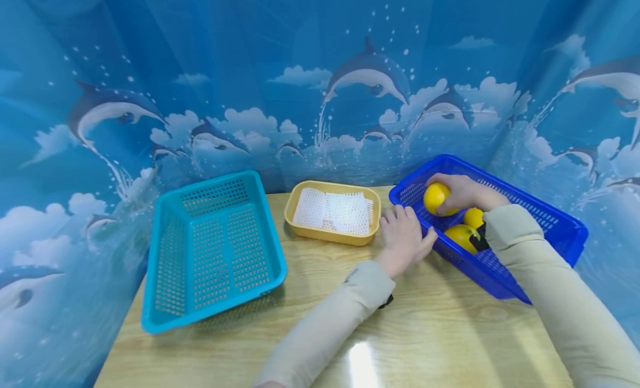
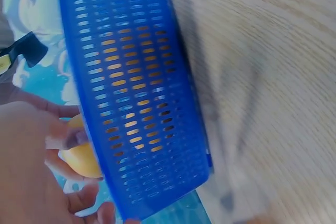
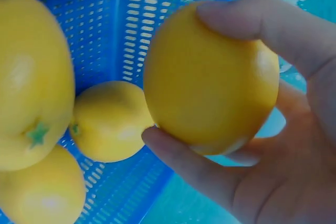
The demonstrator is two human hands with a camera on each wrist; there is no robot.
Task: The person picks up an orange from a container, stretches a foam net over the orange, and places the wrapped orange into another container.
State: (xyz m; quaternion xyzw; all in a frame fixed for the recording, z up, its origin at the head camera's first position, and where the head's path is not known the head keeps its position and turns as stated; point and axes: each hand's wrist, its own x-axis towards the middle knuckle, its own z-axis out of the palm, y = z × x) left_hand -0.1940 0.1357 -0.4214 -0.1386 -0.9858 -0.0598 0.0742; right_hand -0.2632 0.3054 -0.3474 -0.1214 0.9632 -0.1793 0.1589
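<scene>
In the head view my right hand grips a round yellow-orange fruit above the far-left end of the blue basket. The right wrist view shows the thumb on one side of this fruit and fingertips on the other. Below it in the basket lie a large yellow fruit with a green star-shaped stem mark and smaller yellow fruits. My left hand is spread between the basket and a tan tray, its thumb at the basket's near rim. Nothing is in its grasp.
A large turquoise basket with perforated walls stands on the left of the wooden table. White foam net sleeves lie in the tan tray. A dolphin-print curtain hangs behind and at both sides.
</scene>
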